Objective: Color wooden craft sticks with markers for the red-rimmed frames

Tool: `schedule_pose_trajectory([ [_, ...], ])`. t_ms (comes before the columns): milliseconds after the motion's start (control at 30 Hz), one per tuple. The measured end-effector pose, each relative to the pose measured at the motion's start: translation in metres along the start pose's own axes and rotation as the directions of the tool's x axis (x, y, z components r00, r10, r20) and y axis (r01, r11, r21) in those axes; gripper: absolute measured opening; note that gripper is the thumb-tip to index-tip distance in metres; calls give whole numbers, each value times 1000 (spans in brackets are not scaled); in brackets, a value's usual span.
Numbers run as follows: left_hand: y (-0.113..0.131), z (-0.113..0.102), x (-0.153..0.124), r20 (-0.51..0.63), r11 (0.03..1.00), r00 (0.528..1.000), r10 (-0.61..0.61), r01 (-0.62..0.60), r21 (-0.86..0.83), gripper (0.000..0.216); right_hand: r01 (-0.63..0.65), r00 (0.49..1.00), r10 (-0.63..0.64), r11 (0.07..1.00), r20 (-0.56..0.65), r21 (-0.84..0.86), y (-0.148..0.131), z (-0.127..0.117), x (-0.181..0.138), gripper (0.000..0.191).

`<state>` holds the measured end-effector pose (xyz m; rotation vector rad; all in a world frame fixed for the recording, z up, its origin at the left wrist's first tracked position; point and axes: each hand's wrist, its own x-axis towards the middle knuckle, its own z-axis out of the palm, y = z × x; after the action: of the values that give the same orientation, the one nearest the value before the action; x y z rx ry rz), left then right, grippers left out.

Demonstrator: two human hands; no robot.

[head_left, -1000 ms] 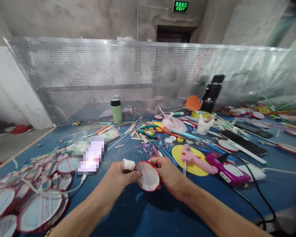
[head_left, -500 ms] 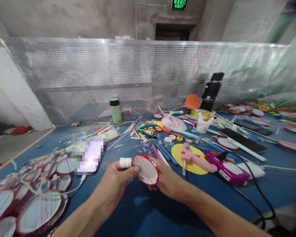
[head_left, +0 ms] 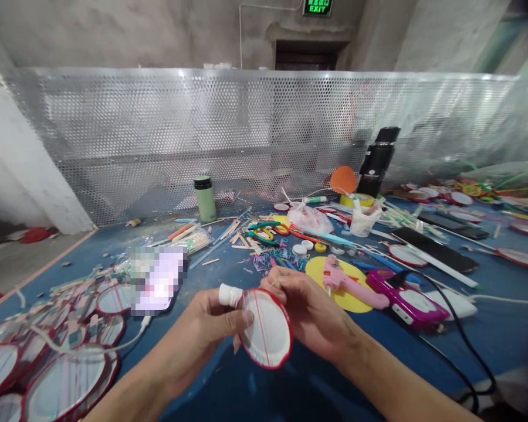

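Note:
A small round red-rimmed disc [head_left: 267, 334] with a pale face and a red line across it sits tilted in my left hand [head_left: 213, 328]. The left thumb presses on its face near the rim, with the other fingers behind. A white ribbed, cap-like piece [head_left: 230, 295] sticks out at the disc's upper left, beside the left index finger. My right hand [head_left: 305, 308] is at the upper right rim, thumb and fingertips pinched together. Whatever lies in that pinch is too small to make out.
Stacked red-rimmed discs [head_left: 66, 381] and a charging phone [head_left: 161, 281] lie to the left. On the right are a pink glue gun [head_left: 347, 284] on a yellow disc and a purple device [head_left: 407, 302] with cables. Scissors [head_left: 264, 231], a green bottle [head_left: 205, 199] and a black flask [head_left: 378, 161] stand farther back.
The disc has turned to face the camera more and come slightly lower and nearer. My right hand has shifted from behind its right side up to the upper rim, fingertips now pinched.

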<state>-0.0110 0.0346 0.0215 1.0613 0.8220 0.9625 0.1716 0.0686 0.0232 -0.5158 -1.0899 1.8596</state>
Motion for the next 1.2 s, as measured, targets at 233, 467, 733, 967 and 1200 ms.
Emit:
schedule_pose_trajectory([
  [233,8,-5,-3,29,999,999,26,-24,-43,20,-212,963,226,972,145,-103,4,-4,-6,24],
  [467,2,-7,2,-30,1000,999,26,-26,9,22,-185,955,267,873,126,-451,1,-17,-10,35],
  [733,-4,-16,11,-230,920,954,193,-95,381,29,-1,993,-65,840,-103,-542,-9,-24,-9,62],
  [967,-9,-11,11,-222,878,957,185,-59,475,25,57,997,-71,749,5,-660,2,-20,-4,62],
  [1200,-12,-16,11,-211,840,958,193,-50,540,24,95,994,-109,673,29,-734,5,-18,-5,57],
])
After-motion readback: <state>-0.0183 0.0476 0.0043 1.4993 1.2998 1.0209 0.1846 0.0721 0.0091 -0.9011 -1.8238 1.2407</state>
